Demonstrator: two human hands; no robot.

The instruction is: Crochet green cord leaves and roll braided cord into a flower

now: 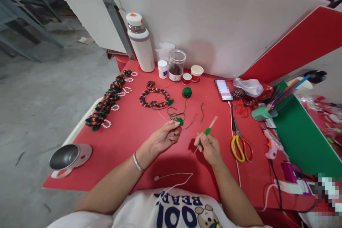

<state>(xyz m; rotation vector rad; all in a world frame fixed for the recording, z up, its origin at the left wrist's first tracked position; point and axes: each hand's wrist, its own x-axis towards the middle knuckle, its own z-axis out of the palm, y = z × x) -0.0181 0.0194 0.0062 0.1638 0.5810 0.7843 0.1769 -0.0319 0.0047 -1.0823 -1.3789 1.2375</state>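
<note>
Evenly split: green yarn at left, slim tool at right

Currently the green-handled tool (pixel 207 131) sits in the right hand (pixel 211 148), raised over the red table (pixel 128 142). Its long axis slants across the view: the thin metal shaft points down and left, toward the person, while the pale, see-through end points up and right, away. The fingers curl closed around the handle; whether the metal tip is hooked is too small to tell.

Just to the left, the left hand (pixel 167 135) pinches a small green yarn piece (pixel 179 120) between thumb and finger, the other fingers folded in. Loose green yarn loops beyond it, and a strand runs up to a green yarn ball (pixel 187 92).

Past the hands, a multicolored yarn ring (pixel 143 98) lies flat. Behind it, a clear jar (pixel 175 77) holds something dark in its lower part, between a lidded white bottle (pixel 162 70) and a red thread spool (pixel 186 79); a paper cup (pixel 196 73) is beside the spool. A capped flask (pixel 141 46) stands upright at back left. At front left, a mug (pixel 82 153) shows its steel lining. Far right, a green cup (pixel 260 114) holds slender sticks.
</note>
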